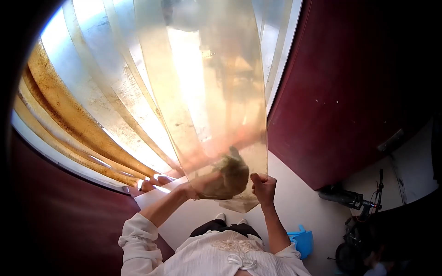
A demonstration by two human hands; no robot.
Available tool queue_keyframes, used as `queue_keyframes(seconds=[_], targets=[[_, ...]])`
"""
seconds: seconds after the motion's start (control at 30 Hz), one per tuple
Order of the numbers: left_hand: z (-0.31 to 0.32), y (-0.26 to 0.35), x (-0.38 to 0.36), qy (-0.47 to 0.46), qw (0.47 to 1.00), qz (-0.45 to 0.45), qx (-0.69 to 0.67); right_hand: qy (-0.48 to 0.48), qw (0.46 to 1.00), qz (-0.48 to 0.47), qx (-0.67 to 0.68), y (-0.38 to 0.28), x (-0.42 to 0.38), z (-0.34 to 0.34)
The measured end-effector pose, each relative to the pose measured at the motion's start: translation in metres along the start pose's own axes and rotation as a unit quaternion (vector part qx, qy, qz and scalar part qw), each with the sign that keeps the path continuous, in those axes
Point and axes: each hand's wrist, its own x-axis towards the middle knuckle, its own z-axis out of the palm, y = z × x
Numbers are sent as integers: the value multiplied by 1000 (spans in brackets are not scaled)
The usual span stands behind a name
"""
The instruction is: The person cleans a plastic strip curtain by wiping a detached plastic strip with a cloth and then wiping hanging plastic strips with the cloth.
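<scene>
A wide, see-through plastic curtain strip hangs in front of me in a doorway. My right hand pinches its lower right edge and holds it taut. My left hand is behind the strip, seen through the plastic, pressing a brownish cloth against its lower part. My white sleeves and dark trousers show below.
More plastic strips, some stained rusty brown, hang to the left. A dark red door stands open on the right. A blue bucket sits on the pale floor by my feet, and a scooter leans at the lower right.
</scene>
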Motion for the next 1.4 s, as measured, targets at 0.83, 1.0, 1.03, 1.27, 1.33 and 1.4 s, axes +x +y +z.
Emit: queue_keyframes(seconds=[0.83, 1.0, 1.03, 1.27, 1.33, 1.4], targets=[[2, -81, -37, 240, 968, 72, -6, -12, 999, -37, 16, 7, 4, 21], [-3, -73, -37, 308, 942, 63, 118, -27, 999, -38, 19, -3, 2, 24], [-3, -65, -41, 366, 918, 83, 130, -23, 998, -57, 1, -2, 1, 23], [70, -24, -69, 360, 794, 296, 389, -88, 995, -37, 29, -23, -6, 11], [100, -12, -44, 278, 708, 272, 589, -131, 988, -77, 41, -11, -12, 13], [87, -7, -9, 257, 710, 251, 606, -121, 992, -45, 12, 4, -26, 9]])
